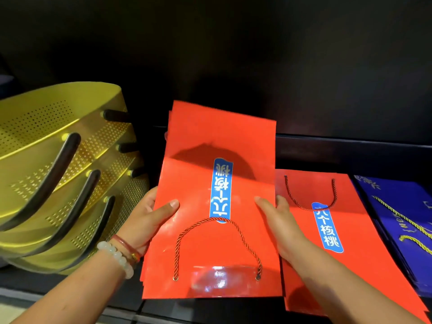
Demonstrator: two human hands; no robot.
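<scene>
Two hands: the left hand [149, 218] and right hand [280, 228] both grasp one stack of red paper gift bags [210, 136], one hand at each long edge. Thumbs lie flat on the top face and fingers are tucked beneath.
Location of stack: centre of the scene, apparently tilted up at its far end above the dark shelf [339, 157], between the gold baskets and the second red pile.
Make-up: several flat-folded bags, with edges slightly fanned at the left. The face is glossy and bears a blue label [221, 188] with white characters. A twisted red cord handle [217, 242] lies loose on the near half.
Handling (judged): light and thin, stiff enough to stay flat yet easily creased. The gloss is likely slippery, so layers may slide apart.
Best hold (judged): both side edges near the middle, pinching all layers together. Avoid the cord.
Left neighbour: nested gold perforated baskets [58, 171] with dark handles, near the left hand.
Right neighbours: second pile of red bags [350, 265] lying flat, partly under the right forearm, and blue bags [402, 218] with yellow cords at the far right.
Wrist: white bead bracelet [117, 257] on the left.
</scene>
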